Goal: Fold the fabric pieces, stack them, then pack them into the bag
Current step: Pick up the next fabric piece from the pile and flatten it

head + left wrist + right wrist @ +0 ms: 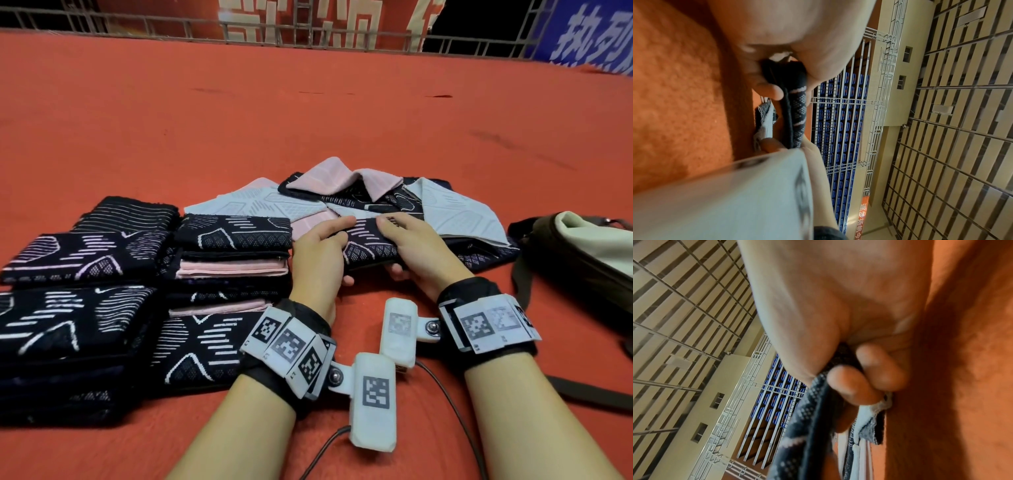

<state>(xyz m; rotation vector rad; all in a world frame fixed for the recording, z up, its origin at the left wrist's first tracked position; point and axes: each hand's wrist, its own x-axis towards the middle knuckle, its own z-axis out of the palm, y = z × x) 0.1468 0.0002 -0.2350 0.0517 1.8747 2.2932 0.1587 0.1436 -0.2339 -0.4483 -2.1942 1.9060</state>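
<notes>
Both hands hold one folded black fabric piece (368,245) with pale line patterns, lifted just above the orange carpet. My left hand (320,251) grips its left end, thumb on top and fingers underneath. My right hand (412,248) grips its right end the same way. The left wrist view shows the folded edge of the fabric piece (795,113) pinched between thumb and fingers. In the right wrist view my fingers (855,386) curl under the fabric piece (809,418). Stacks of folded pieces (233,260) stand to the left. A bag (582,253) lies open at the right.
Unfolded grey, pink and black pieces (342,195) lie in a heap just behind my hands. More folded black stacks (68,329) fill the near left. A bag strap (582,390) runs along the carpet at the right. A metal railing (308,34) bounds the far edge.
</notes>
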